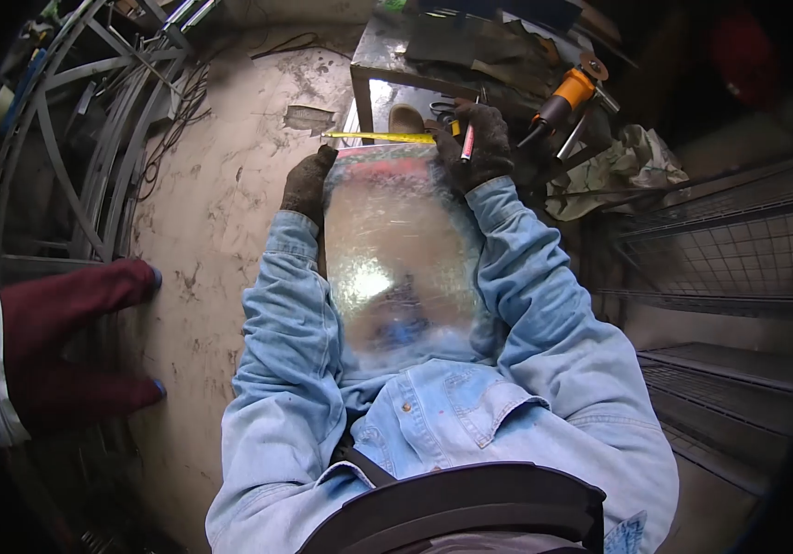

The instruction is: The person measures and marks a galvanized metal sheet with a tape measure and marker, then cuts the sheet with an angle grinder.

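A scratched, see-through sheet (396, 240), reddish along its far edge, lies between my forearms and catches the light. Across that far edge runs a yellow tape measure (382, 138), its blade drawn out sideways. My right hand (481, 148), in a dark glove, is closed round a white and red marker (468, 142), with the blade's right end against its fingers. My left hand (307, 185), gloved too, is curled at the sheet's far left corner. Its fingertips are just below the blade's left end, and what they grip is hidden.
A metal table (387, 69) stands ahead. An orange angle grinder (567, 97) is at right, above crumpled cloth (632, 166). Wire-mesh racks (720, 245) line the right side. Another person's dark red trouser legs (73, 314) extend in from the left, below metal frames (91, 120).
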Motion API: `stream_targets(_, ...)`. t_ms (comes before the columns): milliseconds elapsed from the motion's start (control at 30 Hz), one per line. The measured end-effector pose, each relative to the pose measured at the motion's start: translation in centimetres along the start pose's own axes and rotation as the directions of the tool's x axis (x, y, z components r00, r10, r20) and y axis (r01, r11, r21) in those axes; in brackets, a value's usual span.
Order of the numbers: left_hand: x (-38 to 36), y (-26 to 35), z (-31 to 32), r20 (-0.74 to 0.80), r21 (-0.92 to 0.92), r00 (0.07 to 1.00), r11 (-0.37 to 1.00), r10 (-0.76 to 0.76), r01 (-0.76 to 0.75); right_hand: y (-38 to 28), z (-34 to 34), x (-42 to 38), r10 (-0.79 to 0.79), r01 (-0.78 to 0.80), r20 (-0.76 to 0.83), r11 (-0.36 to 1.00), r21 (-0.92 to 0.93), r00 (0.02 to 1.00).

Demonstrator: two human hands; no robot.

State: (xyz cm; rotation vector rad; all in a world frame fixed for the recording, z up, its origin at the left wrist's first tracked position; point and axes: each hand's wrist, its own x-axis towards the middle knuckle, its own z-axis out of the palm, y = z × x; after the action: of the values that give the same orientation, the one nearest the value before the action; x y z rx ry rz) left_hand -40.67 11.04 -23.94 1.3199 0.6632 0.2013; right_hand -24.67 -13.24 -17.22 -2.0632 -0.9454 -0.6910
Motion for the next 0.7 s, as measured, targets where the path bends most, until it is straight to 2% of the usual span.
stream_targets(33,-0.2,0.0,-0.2,-0.013,0.004,1.000,1.000,-0.006,0.006,0.0,0.3,-0.4,0.003,-0.003,0.006,1.000,0.013,1.000)
stream_targets(100,-0.4,-0.2,0.0,0.075,-0.109,0.993,0.991,0.089,-0.081,-0.8,-0.5,0.2,0.016,-0.014,-0.024,0.997,0.073,1.000)
stream_targets(200,-0.3,-0.3,1.2,0.015,-0.174,0.992,0.977,0.127,-0.122,-2.0,-3.0,0.8,0.035,-0.030,-0.049,0.996,0.082,0.998)
stream_targets(233,0.0,-0.2,1.5,0.019,-0.176,0.993,0.978,0.120,-0.114,-1.6,-3.3,0.4,0.119,-0.108,-0.054,0.978,0.176,0.991)
stream_targets(300,1.0,0.5,2.0,-0.027,-0.131,0.988,0.980,0.149,-0.151,-2.5,-5.5,0.1,0.076,-0.066,-0.050,0.980,0.188,0.996)
stream_targets(333,2.1,0.2,2.1,-0.058,0.030,0.944,0.946,0.325,-0.324,-3.0,-6.7,-0.2,0.030,-0.019,-0.050,0.978,0.209,0.998)
stream_targets(367,2.9,1.0,2.7,-0.084,-0.158,0.977,0.966,0.195,-0.207,-3.0,-7.3,-1.1,0.042,-0.041,-0.002,0.978,0.206,0.999)
stream_targets(400,4.3,1.3,3.1,-0.132,-0.084,0.972,0.975,0.193,-0.205,-3.7,-7.9,-2.2,0.058,-0.061,0.024,0.976,0.209,0.998)
stream_targets(433,5.1,1.7,2.3,-0.045,0.331,0.932,0.885,0.361,-0.327,-4.4,-8.4,-3.0,0.065,-0.078,0.066,0.971,0.224,0.996)
stream_targets(467,5.0,2.7,3.2,-0.148,0.249,0.931,0.924,0.333,-0.291,-5.2,-8.7,-4.0,0.071,-0.095,0.106,0.966,0.240,0.992)
stream_targets(500,5.9,2.9,2.3,-0.166,0.396,0.927,0.884,0.337,-0.251,-6.3,-8.2,-5.3,0.093,-0.125,0.133,0.960,0.250,0.987)
stream_targets(533,6.5,2.5,2.0,-0.103,0.477,0.904,0.818,0.416,-0.322,-6.5,-8.3,-6.3,0.100,-0.137,0.152,0.956,0.259,0.983)
stream_targets(567,8.0,1.3,0.8,0.084,0.670,0.822,0.578,0.564,-0.465,-6.6,-8.3,-7.3,0.094,-0.130,0.151,0.959,0.251,0.984)
stream_targets(600,8.3,1.0,-0.1,0.306,0.771,0.708,0.271,0.636,-0.576,-6.5,-8.2,-7.8,0.086,-0.119,0.143,0.963,0.241,0.986)
stream_targets(633,8.7,0.7,-0.7,0.397,0.765,0.633,0.141,0.664,-0.628,-6.2,-8.2,-7.8,0.050,-0.077,0.119,0.969,0.233,0.992)
stream_targets(700,7.2,1.8,-0.9,0.424,0.794,0.658,0.095,0.623,-0.601,-5.4,-7.9,-8.5,0.089,-0.109,0.089,0.960,0.256,0.992)
